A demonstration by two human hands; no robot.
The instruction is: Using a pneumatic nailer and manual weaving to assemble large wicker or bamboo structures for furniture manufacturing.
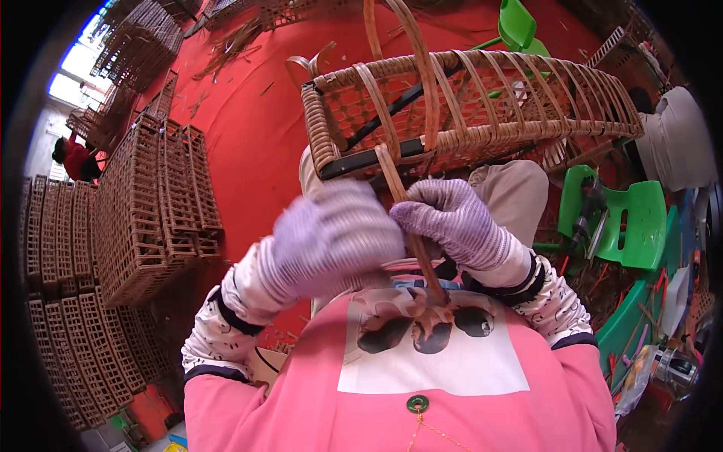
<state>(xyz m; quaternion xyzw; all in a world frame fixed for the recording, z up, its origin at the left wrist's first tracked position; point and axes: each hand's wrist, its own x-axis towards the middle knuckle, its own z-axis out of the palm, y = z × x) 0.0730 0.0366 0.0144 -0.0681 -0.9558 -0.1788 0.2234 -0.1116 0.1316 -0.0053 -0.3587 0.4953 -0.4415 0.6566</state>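
A long brown rattan strip (423, 256) hangs from the near corner of a partly woven rattan frame (482, 128) and runs down toward my lap. My right hand (452, 220), in a purple and white striped glove, has its fingertips closed at the strip. My left hand (331, 233), gloved the same way, is just left of the strip and smeared by motion, so its fingers cannot be made out. Wide wrapped bands cross the frame, and a black bar (376, 156) shows bare along its near edge. Other strip ends rise from its far left corner.
Stacks of woven rattan panels (154, 211) stand at the left. On the right are a green plastic chair (614, 215) and a green surface with tools. Loose rattan scraps (230, 49) lie on the red floor covering (256, 135). Another person (75, 157) is at far left.
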